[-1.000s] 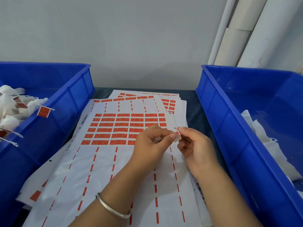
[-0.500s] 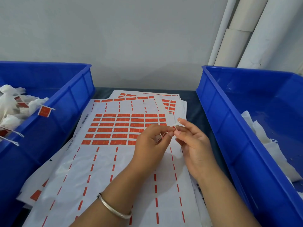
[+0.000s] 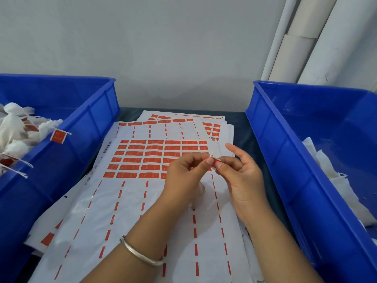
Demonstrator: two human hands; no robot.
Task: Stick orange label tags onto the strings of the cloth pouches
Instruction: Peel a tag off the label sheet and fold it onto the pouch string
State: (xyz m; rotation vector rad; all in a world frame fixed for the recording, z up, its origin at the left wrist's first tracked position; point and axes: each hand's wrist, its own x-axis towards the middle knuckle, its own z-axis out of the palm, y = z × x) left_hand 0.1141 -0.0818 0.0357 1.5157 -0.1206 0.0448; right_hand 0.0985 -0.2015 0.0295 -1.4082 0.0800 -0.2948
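The blue plastic bin on the left (image 3: pixel 85 127) holds white cloth pouches (image 3: pixel 16 129) with orange tags on their strings. Mid-bench, white sheets of orange label stickers (image 3: pixel 142 158) lie stacked. Above them the left hand (image 3: pixel 183 180) and right hand (image 3: pixel 242 176) meet, both pinching one small orange label tag (image 3: pixel 214 159). The right blue bin (image 3: pixel 285 139) holds untagged white pouches (image 3: pixel 326 166).

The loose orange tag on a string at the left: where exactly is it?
Head view, left side: the orange tag hangs over the inner rim of the left blue bin, beside the white pouches.
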